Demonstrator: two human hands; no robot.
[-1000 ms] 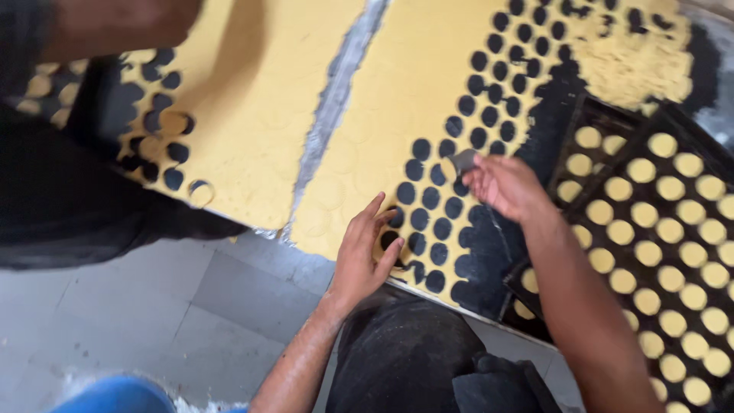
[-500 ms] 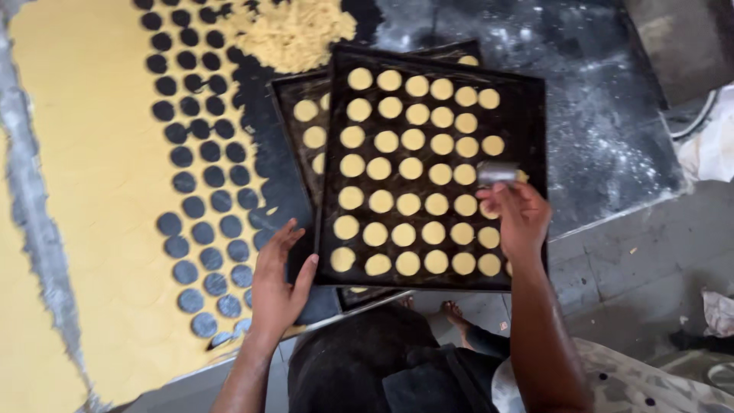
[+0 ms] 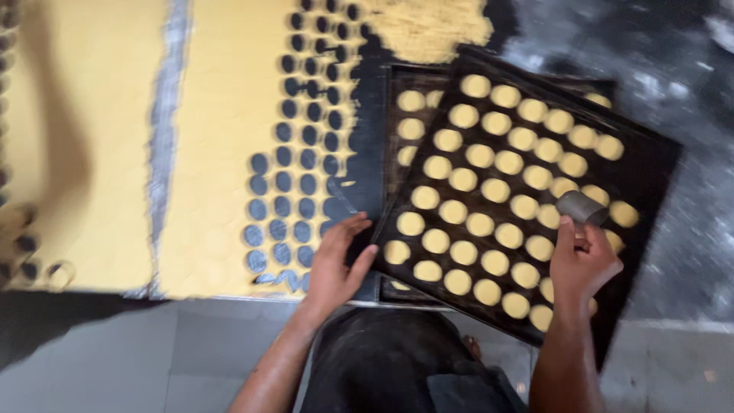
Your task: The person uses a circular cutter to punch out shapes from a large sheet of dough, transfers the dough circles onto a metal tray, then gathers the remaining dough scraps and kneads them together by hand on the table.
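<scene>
My right hand [image 3: 582, 261] holds a small round metal cutter [image 3: 581, 206] over the near right part of a black baking tray [image 3: 650, 164] filled with rows of round yellow dough discs [image 3: 480, 224]. My left hand [image 3: 336, 260] lies flat, fingers spread, on the dark table beside the tray's near left corner. Just left of it spreads a rolled yellow dough sheet [image 3: 222, 145] with several rows of round holes cut through it [image 3: 294, 203].
A second tray [image 3: 397, 84] with dough discs lies under the top one. Crumbly dough scraps [image 3: 432, 27] are heaped at the far edge. Another dough sheet [image 3: 84, 138] covers the left of the table. Grey floor tiles [image 3: 115, 359] show below the table edge.
My right hand carried the cutter from the cut dough sheet over to the tray of discs. The view swung right and then back left, and my left hand stayed near the tray corner.
</scene>
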